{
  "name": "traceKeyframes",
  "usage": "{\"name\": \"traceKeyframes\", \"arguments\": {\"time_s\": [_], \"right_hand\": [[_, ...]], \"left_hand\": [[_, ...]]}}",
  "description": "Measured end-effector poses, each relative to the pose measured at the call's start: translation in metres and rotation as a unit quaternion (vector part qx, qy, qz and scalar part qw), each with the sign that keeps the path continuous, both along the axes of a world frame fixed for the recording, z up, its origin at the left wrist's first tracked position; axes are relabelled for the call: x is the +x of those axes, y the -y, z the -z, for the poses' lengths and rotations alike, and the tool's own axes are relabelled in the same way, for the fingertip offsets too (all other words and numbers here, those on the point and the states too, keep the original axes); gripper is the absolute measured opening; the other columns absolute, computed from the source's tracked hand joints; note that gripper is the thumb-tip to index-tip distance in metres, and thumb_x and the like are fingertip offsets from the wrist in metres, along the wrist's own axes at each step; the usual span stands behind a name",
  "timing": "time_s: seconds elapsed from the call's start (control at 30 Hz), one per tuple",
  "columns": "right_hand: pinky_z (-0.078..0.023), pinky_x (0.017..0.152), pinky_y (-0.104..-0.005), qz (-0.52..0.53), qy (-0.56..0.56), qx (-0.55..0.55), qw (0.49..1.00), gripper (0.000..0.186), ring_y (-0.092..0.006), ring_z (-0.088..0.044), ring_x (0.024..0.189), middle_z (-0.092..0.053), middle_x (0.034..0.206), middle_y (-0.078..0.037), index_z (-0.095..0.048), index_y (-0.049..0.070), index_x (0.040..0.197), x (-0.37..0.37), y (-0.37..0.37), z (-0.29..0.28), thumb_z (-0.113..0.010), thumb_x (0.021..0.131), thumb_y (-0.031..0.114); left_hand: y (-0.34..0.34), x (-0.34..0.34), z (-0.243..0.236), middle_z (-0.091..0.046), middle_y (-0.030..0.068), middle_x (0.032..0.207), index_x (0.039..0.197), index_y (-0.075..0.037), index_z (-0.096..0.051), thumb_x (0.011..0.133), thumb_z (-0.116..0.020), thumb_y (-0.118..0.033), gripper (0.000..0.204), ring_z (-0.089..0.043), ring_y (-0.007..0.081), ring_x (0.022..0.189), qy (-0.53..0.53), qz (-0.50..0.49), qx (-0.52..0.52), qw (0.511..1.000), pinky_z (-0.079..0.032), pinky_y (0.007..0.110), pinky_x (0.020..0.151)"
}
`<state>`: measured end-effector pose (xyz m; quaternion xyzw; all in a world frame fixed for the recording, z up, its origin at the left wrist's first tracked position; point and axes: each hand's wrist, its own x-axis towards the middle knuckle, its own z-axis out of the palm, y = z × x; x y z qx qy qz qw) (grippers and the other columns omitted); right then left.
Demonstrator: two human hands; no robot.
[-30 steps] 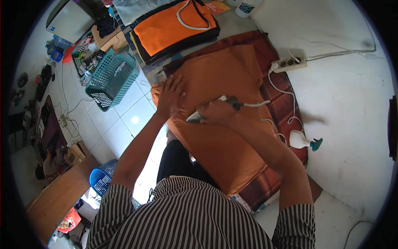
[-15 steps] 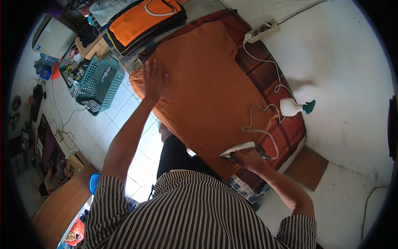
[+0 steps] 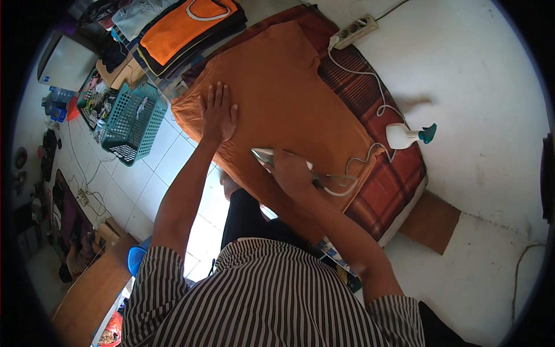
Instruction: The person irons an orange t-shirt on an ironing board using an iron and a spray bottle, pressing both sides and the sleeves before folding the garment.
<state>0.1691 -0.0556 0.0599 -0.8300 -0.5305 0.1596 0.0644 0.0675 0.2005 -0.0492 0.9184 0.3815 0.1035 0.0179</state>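
An orange-brown T-shirt (image 3: 272, 87) lies spread over a dark red plaid cloth (image 3: 352, 87). My left hand (image 3: 218, 117) rests flat on the shirt near its left edge, fingers stretched out and apart. In my right hand (image 3: 292, 173) is a clothes iron (image 3: 263, 155), gripped by its handle, which my fingers mostly hide. Its metal tip points left, toward my left hand, over the lower middle of the shirt. A pale cord (image 3: 341, 192) runs from the iron's rear across the shirt's right side.
Right of the shirt, a white spray bottle (image 3: 400, 136) with a green nozzle lies on the plaid cloth. Beyond it sits a power strip (image 3: 354, 32). Folded clothes (image 3: 185, 34) are stacked at the far left. A green plastic basket (image 3: 134, 124) stands on the tiled floor.
My right hand has carried the iron left and farther away, from the shirt's near right corner to its lower middle. My left hand stays on the left edge, fingers more spread.
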Motion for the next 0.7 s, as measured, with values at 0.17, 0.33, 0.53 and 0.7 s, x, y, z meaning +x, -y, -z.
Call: {"name": "traceKeyframes", "arguments": {"time_s": [0.17,0.33,0.53,0.7], "right_hand": [[-0.062,0.074,-0.0475,-0.002,-0.02,0.001,1.0,0.045,-0.0375,-0.079,0.084,-0.078,0.094,-0.02,-0.064,0.002,0.111,0.0,0.033,0.006,-0.08,0.095,0.04],[-0.062,0.073,-0.048,0.058,-0.031,-0.053,0.996,0.044,-0.0378,-0.079,0.084,-0.078,0.095,-0.02,-0.064,0.003,0.111,0.004,0.076,-0.002,-0.079,0.096,0.042],[-0.063,0.071,-0.0447,0.049,-0.006,0.008,0.999,0.046,-0.0354,-0.079,0.078,-0.079,0.091,-0.02,-0.063,0.002,0.114,-0.012,-0.071,0.006,-0.078,0.096,0.041],[-0.063,0.063,-0.0417,-0.016,0.051,0.114,0.992,0.047,-0.0314,-0.078,0.07,-0.077,0.083,-0.015,-0.062,0.001,0.121,-0.009,-0.134,0.029,-0.078,0.095,0.036]], "left_hand": [[-0.046,-0.026,-0.003,-0.025,0.0107,0.181,0.171,-0.011,-0.034,0.114,-0.036,-0.04,0.065,-0.019,0.0343,0.168,-0.001,0.02,0.006,1.0,-0.012,0.067,0.133],[-0.067,-0.038,-0.004,-0.027,0.0085,0.181,0.171,-0.013,-0.034,0.114,-0.034,-0.038,0.062,-0.022,0.0351,0.167,-0.012,0.011,0.022,1.0,-0.014,0.066,0.133],[-0.073,-0.037,-0.001,-0.03,0.0082,0.179,0.17,-0.011,-0.038,0.113,-0.036,-0.036,0.061,-0.026,0.0343,0.166,0.012,0.014,0.027,0.999,-0.02,0.066,0.131],[-0.094,-0.045,-0.002,-0.038,0.0096,0.176,0.166,-0.008,-0.043,0.112,-0.043,-0.031,0.06,-0.033,0.033,0.163,0.032,0.056,0.01,0.998,-0.026,0.06,0.13]]}}
